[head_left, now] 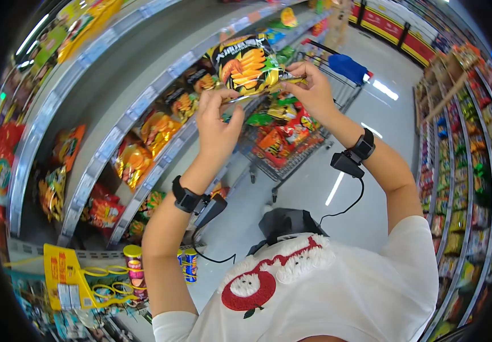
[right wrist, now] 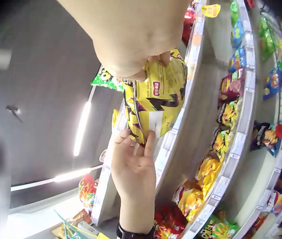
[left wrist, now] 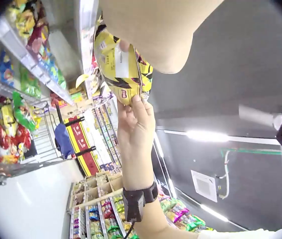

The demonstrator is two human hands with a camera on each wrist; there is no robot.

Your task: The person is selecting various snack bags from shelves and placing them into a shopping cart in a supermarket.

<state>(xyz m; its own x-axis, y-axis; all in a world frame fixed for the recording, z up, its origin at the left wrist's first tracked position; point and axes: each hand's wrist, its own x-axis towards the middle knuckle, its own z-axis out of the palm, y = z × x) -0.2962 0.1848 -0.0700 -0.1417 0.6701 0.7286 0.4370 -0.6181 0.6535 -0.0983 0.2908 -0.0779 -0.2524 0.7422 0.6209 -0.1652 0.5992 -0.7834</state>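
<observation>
Both hands hold a black and yellow snack bag [head_left: 246,62], its front printed with what look like golden fries. At the bag's near left corner, the fingers of my left hand [head_left: 218,122] grip the edge. My right hand [head_left: 314,91] pinches the near right corner between thumb and fingers. The yellow back of the bag [left wrist: 116,62], with a white label panel, shows in the left wrist view, where the right hand [left wrist: 135,124] holds its end. In the right wrist view, the left hand's fingertips [right wrist: 150,137] lie on the bag's lower end.
Curved shelves [head_left: 137,111] with snack bags run along the left. Beyond the hands stands a shopping cart [head_left: 291,179] holding several colourful bags [head_left: 280,139]. Another stocked shelf [head_left: 457,188] lines the right side of the aisle. A yellow sign [head_left: 66,276] hangs at the lower left.
</observation>
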